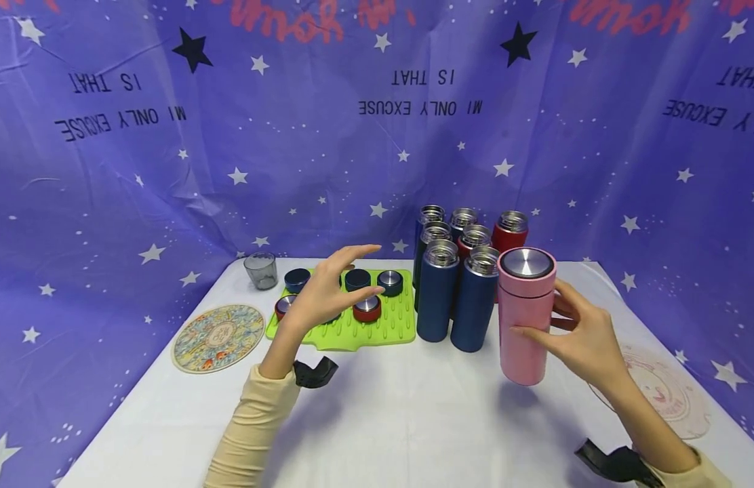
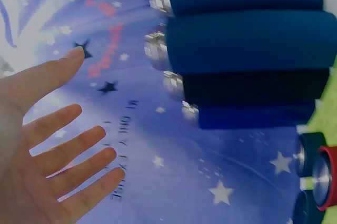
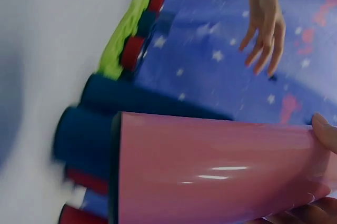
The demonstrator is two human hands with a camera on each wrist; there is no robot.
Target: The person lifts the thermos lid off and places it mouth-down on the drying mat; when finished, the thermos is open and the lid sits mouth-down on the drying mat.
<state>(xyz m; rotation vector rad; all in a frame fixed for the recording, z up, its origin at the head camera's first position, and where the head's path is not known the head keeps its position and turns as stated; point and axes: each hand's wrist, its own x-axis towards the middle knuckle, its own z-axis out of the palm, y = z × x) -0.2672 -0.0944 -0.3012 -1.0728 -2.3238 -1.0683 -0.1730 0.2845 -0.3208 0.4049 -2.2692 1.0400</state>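
Note:
My right hand [image 1: 587, 339] grips a pink thermos bottle [image 1: 523, 332] by its side and holds it upright, its silver-topped lid [image 1: 527, 263] on. In the right wrist view the pink bottle [image 3: 221, 166] fills the lower part, with fingers round its far end. My left hand [image 1: 322, 291] hovers with nothing in it above a green drying mat [image 1: 404, 325] that carries several bottle lids, such as a red one [image 1: 367, 310] and a dark one [image 1: 390, 282]. The left wrist view shows that hand [image 2: 58, 155] with fingers spread and straight.
Several lidless bottles, blue ones [image 1: 437, 298] and red ones [image 1: 510, 230] among them, stand grouped left of the pink bottle. A clear glass [image 1: 261, 271] and a round patterned placemat [image 1: 221, 339] lie at the left; another round mat [image 1: 664, 393] is at the right.

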